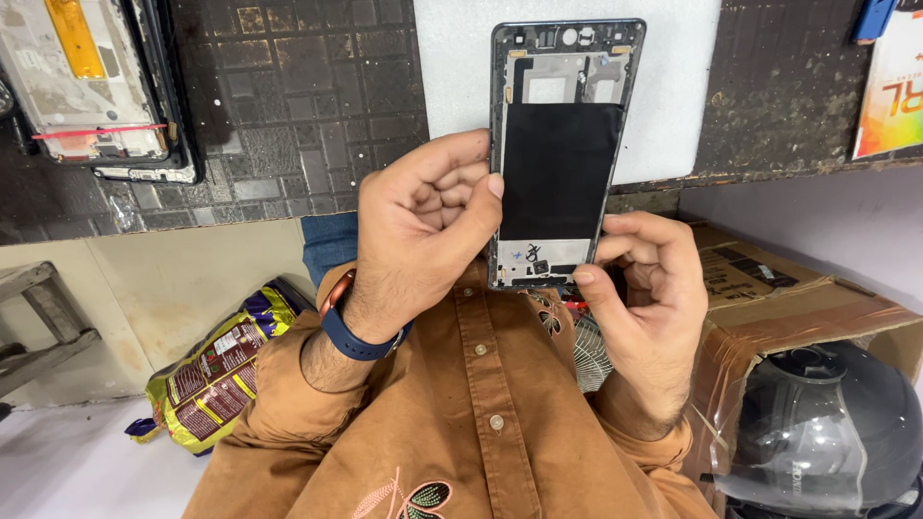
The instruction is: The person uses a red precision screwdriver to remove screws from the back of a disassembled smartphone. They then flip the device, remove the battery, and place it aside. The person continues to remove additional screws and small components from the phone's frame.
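**Both hands on the phone frame, above the bench edge**

Fingers of both hands were closed on the phone frame (561, 154). Left hand (428, 226) curled into a loose fist against the frame's left edge, thumb (478, 207) pressed along that edge about mid-height, other fingers folded into the palm. Right hand (649, 288) gripped the lower right corner: thumb (588, 282) on the bottom edge, fingers wrapped around the right side. Frame was pinched between the two, held upright, open back side facing the camera, black sheet covering its middle, bare cutouts at top, small parts and a pen mark at the bottom.

Frame's upper half was over a white mat (673, 86) lying on the dark tiled bench top (317, 106); lower half hung off the bench edge, over the lap. Can't tell if it touched the mat.

Left wrist wore a blue-strap watch (351, 327). Brown shirt (461, 423) sleeves on both arms.

Further out: another stripped phone (91, 82) with a yellow strip at the bench's far left. Below the bench, a yellow snack bag (216, 370) on the floor left, an open cardboard box (769, 298) right, and a dark helmet (827, 432) in clear plastic beside the box.
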